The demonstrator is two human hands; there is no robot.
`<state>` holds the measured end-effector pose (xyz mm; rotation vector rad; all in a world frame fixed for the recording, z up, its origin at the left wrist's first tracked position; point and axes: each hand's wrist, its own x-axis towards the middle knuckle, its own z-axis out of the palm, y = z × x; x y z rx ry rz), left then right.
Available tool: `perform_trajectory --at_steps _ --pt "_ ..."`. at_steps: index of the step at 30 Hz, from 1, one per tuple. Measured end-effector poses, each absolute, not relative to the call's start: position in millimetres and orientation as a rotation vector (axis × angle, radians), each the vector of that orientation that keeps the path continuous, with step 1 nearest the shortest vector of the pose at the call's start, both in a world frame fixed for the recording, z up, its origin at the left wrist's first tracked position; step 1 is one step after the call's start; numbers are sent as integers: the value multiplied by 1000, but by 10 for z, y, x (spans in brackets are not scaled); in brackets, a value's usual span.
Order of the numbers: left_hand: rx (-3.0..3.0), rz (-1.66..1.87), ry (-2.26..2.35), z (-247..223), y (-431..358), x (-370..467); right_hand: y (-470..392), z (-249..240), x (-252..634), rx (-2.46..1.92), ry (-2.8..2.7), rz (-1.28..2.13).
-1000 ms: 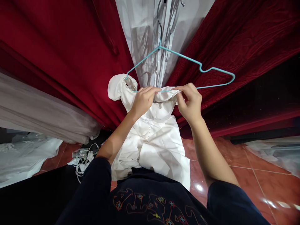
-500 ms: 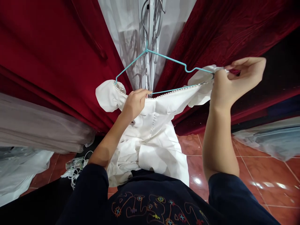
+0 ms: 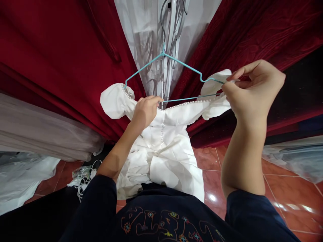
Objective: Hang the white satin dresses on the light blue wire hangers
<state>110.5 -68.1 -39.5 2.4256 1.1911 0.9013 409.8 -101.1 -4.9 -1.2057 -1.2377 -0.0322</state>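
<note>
A white dress (image 3: 174, 129) with puffed sleeves, a pearl-beaded neckline and a row of small buttons hangs on a light-blue hanger (image 3: 182, 63). My left hand (image 3: 147, 109) is closed round the neckline and the hanger's bottom bar, near the middle. At the hanger's right end, my right hand (image 3: 252, 87) pinches with thumb and fingertips at the edge of the right sleeve (image 3: 217, 82). What exactly lies between those fingertips is partly hidden. The left sleeve (image 3: 113, 101) sits over the hanger's left end. The dress's skirt falls towards my body.
A white metal rack (image 3: 168, 50) stands behind the hanger, whose metal hook reaches up to it. Dark red drapes (image 3: 75, 67) flank both sides. White cords (image 3: 82, 183) lie at lower left. Pale tulle (image 3: 297, 161) hangs at right above red floor tiles (image 3: 282, 188).
My right hand has moved slightly left and inward along the hanger, and the right sleeve has shifted with it. The left hand keeps its hold. The view has shifted a little.
</note>
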Motion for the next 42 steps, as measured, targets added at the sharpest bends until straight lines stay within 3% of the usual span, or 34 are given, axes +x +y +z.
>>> perform_trajectory --at_steps 6,12,17,22,25,29,32,42 --pt "2423 889 1104 -389 -700 1130 -673 108 4054 -1144 -1262 -155" --pt "2471 871 1208 -373 -751 1062 -619 82 3715 -1079 -1460 139" --pt "2507 904 1208 -376 -806 1038 -1071 -205 3366 -875 -1609 23" --pt "2542 1018 1103 -521 -829 1095 -1146 -682 3125 -1117 -1965 49" --pt "2565 1242 1102 -614 -845 1096 -1116 -806 3061 -1169 -1836 5" --pt "2386 1811 1554 -616 -796 977 -1092 -803 3010 -1159 -1747 -17" --pt "2171 1974 1727 -540 -697 819 -1085 -790 2985 -1168 -1749 -70" --pt "2194 1515 1500 -159 -573 380 -927 -629 3094 -1289 -1782 -61"
